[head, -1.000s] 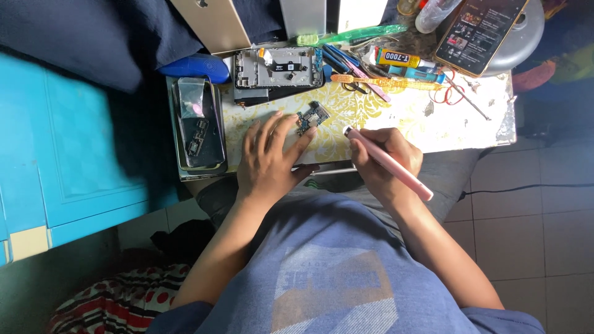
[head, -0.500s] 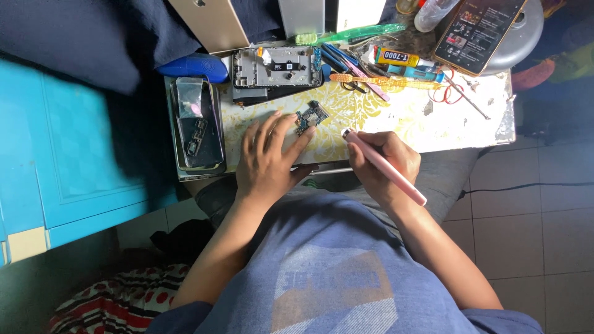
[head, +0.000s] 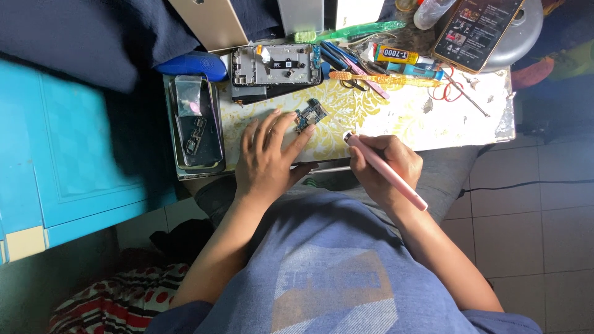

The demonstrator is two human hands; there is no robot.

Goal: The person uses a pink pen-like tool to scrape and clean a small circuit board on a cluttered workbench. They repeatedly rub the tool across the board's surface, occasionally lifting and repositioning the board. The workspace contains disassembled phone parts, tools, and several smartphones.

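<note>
My left hand (head: pixel 267 158) lies flat on the patterned work board (head: pixel 396 117), its fingertips touching a small dark circuit board (head: pixel 309 115). My right hand (head: pixel 387 166) grips a pink pen-shaped tool (head: pixel 385 171), tip pointing up and left, a short way right of the circuit board. Above the circuit board lies an opened phone frame (head: pixel 276 69) with its insides showing.
A metal tray (head: pixel 197 127) with small parts sits left of my left hand. Tweezers, a yellow tool (head: pixel 383 78), a glue tube (head: pixel 402 55) and a green toothbrush (head: pixel 352 29) lie along the far edge. A lit phone (head: pixel 475 28) rests top right. A turquoise cabinet (head: pixel 74 161) stands left.
My right hand with the pink tool has shifted slightly left and down, towards the near edge. The left hand stays on the circuit board.
</note>
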